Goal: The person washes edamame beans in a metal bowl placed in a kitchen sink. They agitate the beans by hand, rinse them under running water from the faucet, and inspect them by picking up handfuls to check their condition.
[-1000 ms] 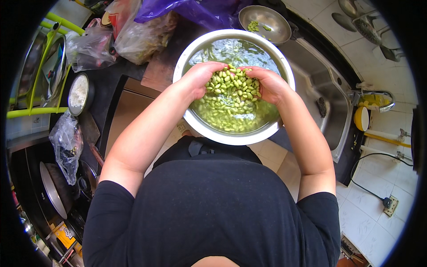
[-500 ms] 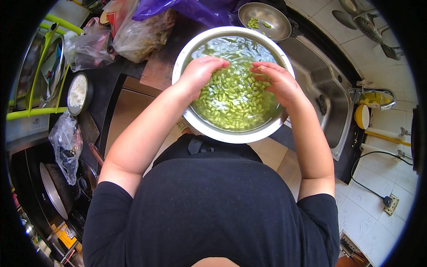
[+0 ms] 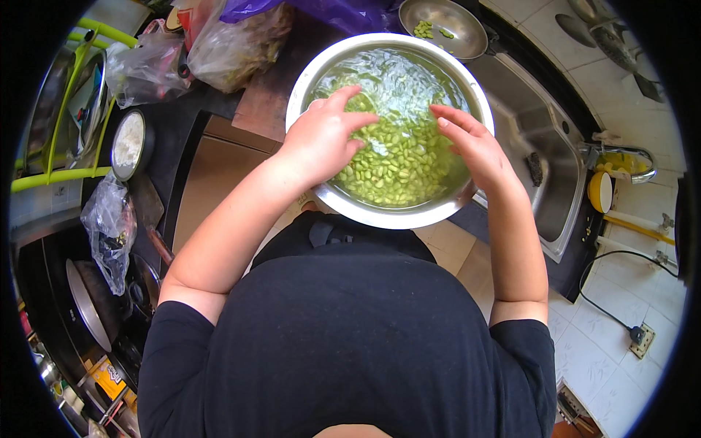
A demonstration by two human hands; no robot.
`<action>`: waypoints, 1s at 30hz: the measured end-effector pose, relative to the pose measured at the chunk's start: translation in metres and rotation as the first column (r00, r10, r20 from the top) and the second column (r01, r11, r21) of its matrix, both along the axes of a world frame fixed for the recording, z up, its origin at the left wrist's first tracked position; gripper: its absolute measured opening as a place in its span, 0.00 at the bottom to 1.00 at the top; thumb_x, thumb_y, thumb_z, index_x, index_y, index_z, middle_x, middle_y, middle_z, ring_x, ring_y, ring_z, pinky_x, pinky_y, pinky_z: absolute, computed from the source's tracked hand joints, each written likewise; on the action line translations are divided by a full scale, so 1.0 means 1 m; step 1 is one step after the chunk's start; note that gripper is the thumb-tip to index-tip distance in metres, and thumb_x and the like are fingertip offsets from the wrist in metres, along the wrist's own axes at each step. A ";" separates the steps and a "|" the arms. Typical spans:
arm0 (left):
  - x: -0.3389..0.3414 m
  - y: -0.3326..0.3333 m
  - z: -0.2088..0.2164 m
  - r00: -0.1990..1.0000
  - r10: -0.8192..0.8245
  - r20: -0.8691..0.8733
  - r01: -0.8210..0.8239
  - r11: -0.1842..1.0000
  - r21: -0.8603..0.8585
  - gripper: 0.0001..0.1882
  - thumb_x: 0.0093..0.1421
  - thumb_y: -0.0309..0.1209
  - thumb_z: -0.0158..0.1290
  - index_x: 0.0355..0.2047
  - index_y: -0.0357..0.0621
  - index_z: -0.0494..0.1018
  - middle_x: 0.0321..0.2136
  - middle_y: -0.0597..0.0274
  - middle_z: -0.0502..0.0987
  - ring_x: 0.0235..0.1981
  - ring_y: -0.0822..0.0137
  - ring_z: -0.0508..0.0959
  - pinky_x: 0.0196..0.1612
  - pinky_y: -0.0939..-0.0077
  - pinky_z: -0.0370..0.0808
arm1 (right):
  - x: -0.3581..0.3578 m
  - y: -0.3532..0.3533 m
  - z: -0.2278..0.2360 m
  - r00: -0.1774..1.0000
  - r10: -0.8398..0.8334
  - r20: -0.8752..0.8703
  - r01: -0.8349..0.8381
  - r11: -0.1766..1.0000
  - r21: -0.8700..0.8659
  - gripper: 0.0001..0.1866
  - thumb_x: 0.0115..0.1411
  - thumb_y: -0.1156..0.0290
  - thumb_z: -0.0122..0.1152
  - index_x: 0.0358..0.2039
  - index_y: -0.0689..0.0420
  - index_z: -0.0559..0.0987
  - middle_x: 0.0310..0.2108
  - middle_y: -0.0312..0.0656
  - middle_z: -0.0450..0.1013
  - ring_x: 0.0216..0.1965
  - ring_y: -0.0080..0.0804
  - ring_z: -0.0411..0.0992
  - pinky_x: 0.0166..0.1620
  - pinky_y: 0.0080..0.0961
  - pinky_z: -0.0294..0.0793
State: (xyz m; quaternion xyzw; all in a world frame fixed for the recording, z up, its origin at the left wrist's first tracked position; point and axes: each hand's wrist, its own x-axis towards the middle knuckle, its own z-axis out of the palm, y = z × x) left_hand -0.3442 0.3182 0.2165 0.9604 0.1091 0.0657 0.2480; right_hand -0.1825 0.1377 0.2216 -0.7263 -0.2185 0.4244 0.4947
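A wide metal basin [image 3: 394,220] filled with water stands in front of me at the counter. Many shelled green beans [image 3: 391,168] lie under the water, mostly toward its near side. My left hand [image 3: 320,137] is over the left part of the basin, fingers spread apart and nothing held. Over the right part is my right hand [image 3: 478,150], its fingers stretched and slightly bent, with no beans visible in it. Some of its lower fingers are hidden. Ripples and reflections cover the far half of the water.
Right of the basin is a steel sink [image 3: 558,157] with a faucet [image 3: 644,175]. Behind stands a metal pan [image 3: 467,40] with a few green beans. To the left are plastic bags [image 3: 241,51], a bowl of white grains [image 3: 129,144] and a cleaver [image 3: 148,204].
My left hand has lifted and spread its fingers. My right hand has shifted slightly right, fingers stretched. The water shows more ripples at the far side, and the beans have shifted.
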 end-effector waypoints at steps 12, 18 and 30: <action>-0.005 -0.001 -0.016 0.917 -0.136 -0.376 0.146 0.989 -0.002 0.09 0.43 0.28 0.51 0.28 0.48 0.75 0.27 0.60 0.75 0.33 0.58 0.74 0.34 0.64 0.71 | -0.024 0.003 -0.014 0.863 0.150 0.482 -0.150 0.988 -0.040 0.15 0.54 0.63 0.53 0.38 0.59 0.75 0.38 0.49 0.69 0.44 0.41 0.67 0.48 0.28 0.65; -0.004 -0.002 -0.014 0.919 -0.122 -0.375 0.097 0.992 -0.084 0.11 0.43 0.28 0.52 0.31 0.46 0.73 0.26 0.59 0.75 0.32 0.58 0.74 0.35 0.66 0.70 | -0.046 0.008 -0.016 0.743 0.358 0.566 -0.323 0.932 -0.166 0.10 0.52 0.65 0.54 0.32 0.57 0.76 0.29 0.46 0.70 0.34 0.43 0.69 0.38 0.33 0.67; -0.006 0.003 -0.018 0.991 0.000 -0.136 -0.062 0.887 -0.457 0.11 0.48 0.20 0.49 0.34 0.38 0.71 0.26 0.61 0.71 0.27 0.71 0.72 0.33 0.79 0.69 | -0.068 0.021 -0.029 0.483 0.566 0.668 -0.447 0.816 -0.367 0.07 0.46 0.69 0.54 0.27 0.53 0.76 0.27 0.43 0.70 0.31 0.42 0.70 0.34 0.37 0.69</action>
